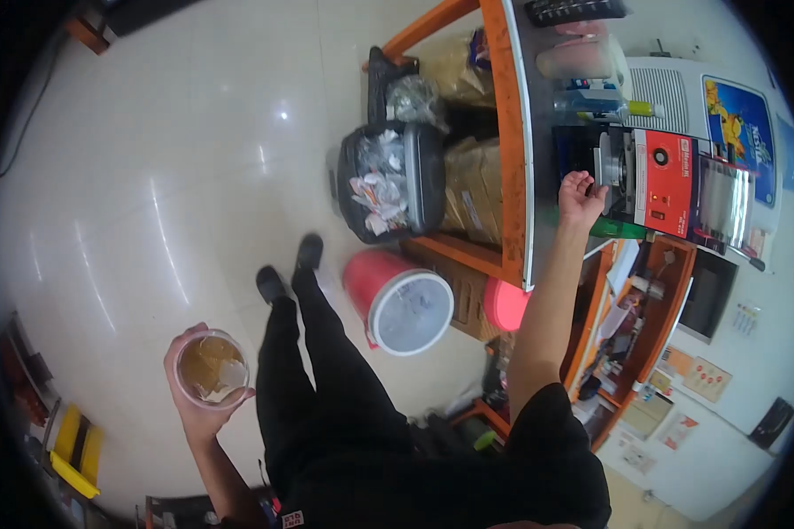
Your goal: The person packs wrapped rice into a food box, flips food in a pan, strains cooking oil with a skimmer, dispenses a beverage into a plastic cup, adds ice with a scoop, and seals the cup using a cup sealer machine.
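My left hand [194, 392] is wrapped round a clear plastic cup [212, 370] of brown drink with ice in it, held out over the floor. At the counter, my right hand [582, 199] reaches to a red and black cup sealing machine [666, 185]. Its fingers are curled in at the edge of the machine's metal cup tray [607, 160]. What those fingers grip, if anything, is hidden. A roll of sealing film [726, 201] sits at the machine's top.
A grey bin [428, 181] full of rubbish stands by the orange-framed counter [516, 159]. Near my legs is a red bucket [362, 282] with a whitish lid. Bottles [587, 101] stand beside the machine. An orange shelf [670, 309] holds small items.
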The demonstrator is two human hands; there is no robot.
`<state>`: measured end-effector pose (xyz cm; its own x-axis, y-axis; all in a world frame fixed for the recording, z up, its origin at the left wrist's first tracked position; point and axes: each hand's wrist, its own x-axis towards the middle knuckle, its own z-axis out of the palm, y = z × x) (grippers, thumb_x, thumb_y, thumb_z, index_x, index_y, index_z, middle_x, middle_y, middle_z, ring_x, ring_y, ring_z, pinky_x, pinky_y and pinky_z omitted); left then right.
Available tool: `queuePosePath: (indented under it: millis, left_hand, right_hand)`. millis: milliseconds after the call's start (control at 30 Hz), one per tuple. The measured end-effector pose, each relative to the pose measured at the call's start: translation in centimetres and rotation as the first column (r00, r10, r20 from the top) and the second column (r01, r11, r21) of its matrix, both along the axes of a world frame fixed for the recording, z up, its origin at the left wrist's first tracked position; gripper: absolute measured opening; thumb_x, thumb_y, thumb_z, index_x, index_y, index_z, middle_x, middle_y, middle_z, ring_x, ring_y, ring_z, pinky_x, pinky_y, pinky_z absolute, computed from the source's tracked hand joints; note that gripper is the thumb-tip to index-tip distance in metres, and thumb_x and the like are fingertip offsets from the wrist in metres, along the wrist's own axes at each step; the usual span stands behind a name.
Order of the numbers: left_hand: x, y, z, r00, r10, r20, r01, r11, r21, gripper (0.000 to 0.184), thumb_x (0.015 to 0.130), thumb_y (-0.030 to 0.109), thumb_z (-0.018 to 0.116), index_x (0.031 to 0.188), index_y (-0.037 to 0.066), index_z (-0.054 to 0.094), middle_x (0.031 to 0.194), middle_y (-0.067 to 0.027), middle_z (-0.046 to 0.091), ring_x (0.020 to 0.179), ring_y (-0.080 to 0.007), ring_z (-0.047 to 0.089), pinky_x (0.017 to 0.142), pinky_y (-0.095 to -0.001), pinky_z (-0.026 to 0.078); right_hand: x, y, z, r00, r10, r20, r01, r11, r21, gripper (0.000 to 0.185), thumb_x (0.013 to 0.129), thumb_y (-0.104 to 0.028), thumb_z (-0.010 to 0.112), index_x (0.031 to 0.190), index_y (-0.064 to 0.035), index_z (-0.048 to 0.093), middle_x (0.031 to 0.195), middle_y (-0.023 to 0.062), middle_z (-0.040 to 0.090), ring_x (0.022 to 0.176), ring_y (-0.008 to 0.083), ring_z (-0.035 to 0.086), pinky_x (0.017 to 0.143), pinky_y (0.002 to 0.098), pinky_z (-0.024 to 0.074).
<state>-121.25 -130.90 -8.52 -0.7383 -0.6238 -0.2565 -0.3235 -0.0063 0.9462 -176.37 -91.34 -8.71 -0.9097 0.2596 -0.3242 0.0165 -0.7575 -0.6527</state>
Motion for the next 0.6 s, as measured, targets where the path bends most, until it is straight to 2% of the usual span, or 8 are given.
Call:
queuePosePath:
  millis: [100, 233, 333, 367, 467, 500, 600]
  left_hand:
    - [-1.3, 0.1, -1.6, 0.998, -0.023, -0.059, 0.03, 0.993, 0.111, 0.106, 0.045, 0.023, 0.097, 0.131, 0.005, 0.038, 0.127, -0.0163, 0.05, 0.119, -0.0292, 0.051, 0.098, -0.0408, 0.045]
    - [-3.3, 0.0, -2.5, 0.987, -0.06, -0.151, 0.081, 0.987, 0.138, 0.105, 0.045, 0.018, 0.096, 0.131, 0.006, 0.039, 0.127, -0.0173, 0.05, 0.121, -0.0315, 0.05, 0.099, -0.0418, 0.044]
    - [-4.5, -0.9, -3.6, 0.985, -0.049, -0.166, 0.087, 0.969, 0.23, 0.107, 0.043, 0.018, 0.097, 0.132, 0.007, 0.038, 0.128, -0.0166, 0.049, 0.122, -0.0321, 0.05, 0.1, -0.0415, 0.044]
    - [-5.5, -1.3, -3.4, 0.991, 0.003, -0.136, 0.039, 0.952, 0.303, 0.101, 0.043, 0.018, 0.096, 0.128, 0.006, 0.044, 0.127, -0.0163, 0.051, 0.121, -0.0314, 0.05, 0.1, -0.0419, 0.043]
    - [-8.9, -4.4, -3.6, 0.981, -0.126, -0.149, 0.169, 0.929, 0.328, 0.093, 0.043, 0.02, 0.096, 0.123, 0.005, 0.05, 0.124, -0.0164, 0.054, 0.12, -0.0303, 0.051, 0.101, -0.0428, 0.042]
    - [-10.8, -5.6, -3.3, 0.956, -0.238, -0.173, 0.268, 0.945, 0.185, 0.086, 0.045, 0.021, 0.094, 0.12, 0.005, 0.055, 0.122, -0.0149, 0.056, 0.118, -0.0315, 0.052, 0.102, -0.0434, 0.04]
    - [-16.4, -6.8, -1.4, 0.894, -0.404, -0.194, 0.419, 0.907, 0.04, 0.082, 0.05, 0.02, 0.092, 0.121, 0.006, 0.054, 0.123, -0.0129, 0.056, 0.118, -0.0332, 0.052, 0.103, -0.0441, 0.038]
  right_hand:
    - [2.1, -1.9, 0.5, 0.998, 0.065, -0.005, -0.065, 0.997, -0.05, 0.034, 0.096, -0.034, 0.052, 0.085, -0.0027, 0.048, 0.079, 0.01, 0.051, 0.078, 0.0261, 0.055, 0.068, 0.0392, 0.0485]
    - [6.3, -5.4, 0.4, 0.997, 0.082, -0.017, -0.081, 0.997, 0.012, 0.03, 0.095, -0.029, 0.055, 0.084, -0.0018, 0.048, 0.079, 0.0083, 0.051, 0.079, 0.0241, 0.054, 0.07, 0.0371, 0.047]
    - [9.1, -7.6, 0.7, 0.991, 0.134, 0.009, -0.134, 0.99, -0.047, 0.028, 0.094, -0.027, 0.056, 0.084, -0.0016, 0.049, 0.079, 0.0081, 0.05, 0.08, 0.024, 0.054, 0.071, 0.036, 0.0468]
    - [9.7, -7.5, 0.4, 0.99, 0.138, -0.027, -0.138, 0.99, -0.006, 0.028, 0.094, -0.027, 0.057, 0.086, -0.0013, 0.05, 0.079, 0.008, 0.052, 0.078, 0.024, 0.054, 0.071, 0.0354, 0.0471]
    - [10.3, -8.2, 0.4, 0.993, 0.106, -0.043, -0.103, 0.993, 0.059, 0.028, 0.093, -0.027, 0.058, 0.086, -0.0012, 0.05, 0.081, 0.0086, 0.056, 0.077, 0.0236, 0.056, 0.072, 0.0346, 0.0489]
    - [10.7, -8.0, 0.1, 0.991, 0.122, -0.048, -0.113, 0.98, 0.162, 0.028, 0.093, -0.029, 0.058, 0.092, -0.0009, 0.055, 0.084, 0.0088, 0.06, 0.077, 0.0219, 0.058, 0.073, 0.0329, 0.0508]
    - [15.3, -12.7, 2.1, 0.942, 0.24, 0.236, -0.258, 0.965, 0.047, 0.031, 0.093, -0.03, 0.058, 0.105, -0.0016, 0.058, 0.089, 0.008, 0.062, 0.08, 0.0197, 0.059, 0.075, 0.0308, 0.0516]
